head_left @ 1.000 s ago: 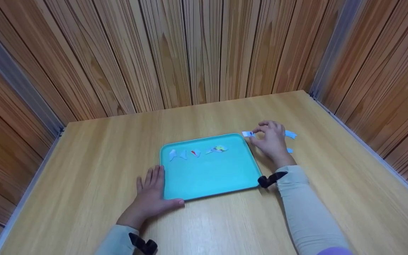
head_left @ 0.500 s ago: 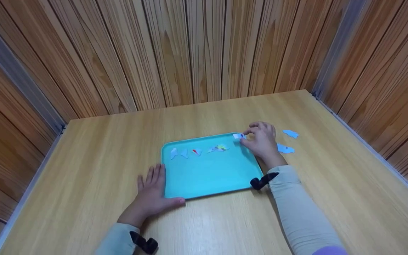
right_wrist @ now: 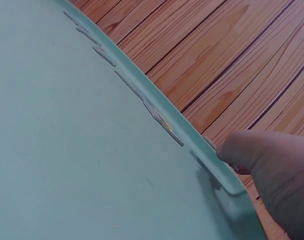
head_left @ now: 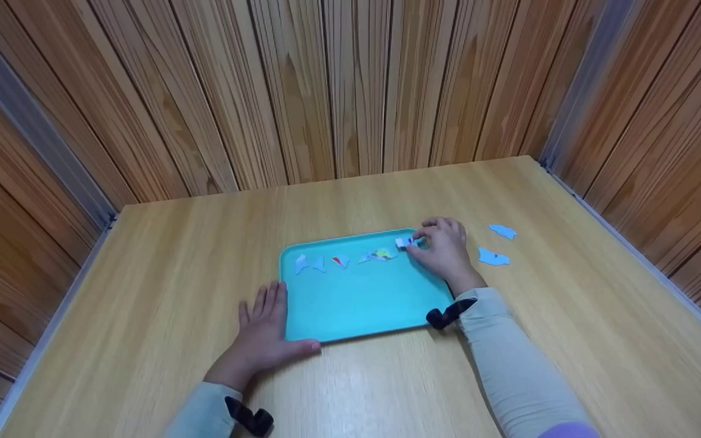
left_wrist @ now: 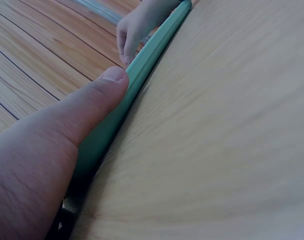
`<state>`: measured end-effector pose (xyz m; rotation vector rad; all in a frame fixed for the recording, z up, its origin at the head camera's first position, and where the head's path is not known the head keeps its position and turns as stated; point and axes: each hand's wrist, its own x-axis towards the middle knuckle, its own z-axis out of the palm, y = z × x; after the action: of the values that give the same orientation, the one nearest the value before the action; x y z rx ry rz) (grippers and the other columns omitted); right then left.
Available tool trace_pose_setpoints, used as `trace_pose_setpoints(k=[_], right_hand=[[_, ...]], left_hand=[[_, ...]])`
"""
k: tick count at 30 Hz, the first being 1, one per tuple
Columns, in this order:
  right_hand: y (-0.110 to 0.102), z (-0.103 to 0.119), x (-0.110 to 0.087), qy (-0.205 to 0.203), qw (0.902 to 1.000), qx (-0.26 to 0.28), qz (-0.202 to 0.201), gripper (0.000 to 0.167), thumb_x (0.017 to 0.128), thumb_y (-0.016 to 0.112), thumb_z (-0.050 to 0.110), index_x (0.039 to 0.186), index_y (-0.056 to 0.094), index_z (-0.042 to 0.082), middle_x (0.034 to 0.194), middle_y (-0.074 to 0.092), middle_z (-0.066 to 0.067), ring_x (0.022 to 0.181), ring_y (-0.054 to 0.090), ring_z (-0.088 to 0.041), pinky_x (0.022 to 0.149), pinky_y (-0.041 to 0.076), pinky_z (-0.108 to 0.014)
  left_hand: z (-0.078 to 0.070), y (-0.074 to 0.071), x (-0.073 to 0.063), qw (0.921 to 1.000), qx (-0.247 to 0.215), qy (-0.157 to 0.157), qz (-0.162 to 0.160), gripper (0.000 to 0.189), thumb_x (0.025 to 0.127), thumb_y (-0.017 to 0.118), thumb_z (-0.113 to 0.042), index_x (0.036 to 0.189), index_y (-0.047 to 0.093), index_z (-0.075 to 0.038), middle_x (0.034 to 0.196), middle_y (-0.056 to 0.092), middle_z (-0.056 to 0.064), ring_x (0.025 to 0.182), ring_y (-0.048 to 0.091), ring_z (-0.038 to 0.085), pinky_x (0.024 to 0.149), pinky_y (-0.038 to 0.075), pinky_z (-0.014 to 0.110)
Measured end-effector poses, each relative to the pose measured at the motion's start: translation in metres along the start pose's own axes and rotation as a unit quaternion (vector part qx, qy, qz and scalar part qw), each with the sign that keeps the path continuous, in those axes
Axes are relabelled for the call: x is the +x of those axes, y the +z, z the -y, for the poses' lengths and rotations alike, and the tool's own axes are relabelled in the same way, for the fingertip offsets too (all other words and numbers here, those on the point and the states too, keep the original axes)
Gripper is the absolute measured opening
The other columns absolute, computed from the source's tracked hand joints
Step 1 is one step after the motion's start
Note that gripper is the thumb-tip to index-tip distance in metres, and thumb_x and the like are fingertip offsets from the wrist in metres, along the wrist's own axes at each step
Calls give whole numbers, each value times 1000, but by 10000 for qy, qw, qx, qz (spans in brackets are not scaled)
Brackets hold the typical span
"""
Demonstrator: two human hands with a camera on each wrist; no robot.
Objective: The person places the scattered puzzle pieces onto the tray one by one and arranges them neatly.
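A turquoise tray [head_left: 362, 304] lies on the table. My left hand [head_left: 262, 340] rests at its near-left corner, fingers straight along the left side and the thumb [left_wrist: 99, 92] against the front edge. Over the tray's far-right corner, my right hand [head_left: 445, 252] pinches a small flat piece [head_left: 403, 243] with jagged edges and a white-and-blue print; the fingers cover part of it. In the right wrist view this piece [right_wrist: 210, 142] is raised above the tray rim, its shadow below. Several similar flat pieces [head_left: 378, 255] lie in a row along the tray's far side, one marked red.
Two light-blue irregular pieces, one farther back [head_left: 502, 231] and one nearer [head_left: 493, 257], lie on the wooden table [head_left: 350, 395] right of the tray. Wood-panelled walls [head_left: 338, 91] close off the back and both sides.
My right hand has carried the pinched piece leftward from the table beside the tray to over its far-right corner, lowering it slightly. My left hand stays in place.
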<state>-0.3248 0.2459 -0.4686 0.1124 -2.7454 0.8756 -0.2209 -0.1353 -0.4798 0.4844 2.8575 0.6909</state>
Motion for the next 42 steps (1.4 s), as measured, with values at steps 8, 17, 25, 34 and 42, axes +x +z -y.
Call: trace_pose_setpoints(k=[8,17,25,34,42], right_hand=[[3,-4,-2,-77,9999,-129,44,25,89,75,33,100,78,12,135,56,-12,137,32,-40,113,17,-62],[4,-6,-5,-87,9991,-380,194,24,90,74,33,100,77,11,135,55,-13,136,31,-41,114,16,-61],[3,-6,-7,16,9987,-349,362,21,91,70,31,99,71,12,136,53,-15,138,28,-42,116,12,-61],[3,-7,-7,5,9988,-331,347,22,91,70,32,99,69,12,135,53,-15,138,27,-42,116,11,-60],[4,-8,-6,-65,9991,-303,280,24,91,70,30,102,69,9,131,55,-16,136,29,-43,116,10,-59]], left_hand=[[-1,1,1,10000,-37,-7,-25,138,71,65,-85,162,1,-3,169,-1,19,154,-10,39,114,-15,66],[-1,1,1,9999,-38,-75,70,138,71,64,-86,162,-1,-4,169,-3,18,154,-11,38,115,-15,65],[0,0,2,9999,9,-107,54,138,70,63,-87,162,-1,-5,169,-3,17,154,-12,37,115,-15,65],[1,2,3,9999,56,-90,9,139,70,63,-87,162,0,-5,169,-2,17,154,-11,37,115,-15,65],[1,1,3,9999,62,-83,-10,139,70,63,-87,162,0,-5,169,-1,18,154,-11,38,115,-15,64]])
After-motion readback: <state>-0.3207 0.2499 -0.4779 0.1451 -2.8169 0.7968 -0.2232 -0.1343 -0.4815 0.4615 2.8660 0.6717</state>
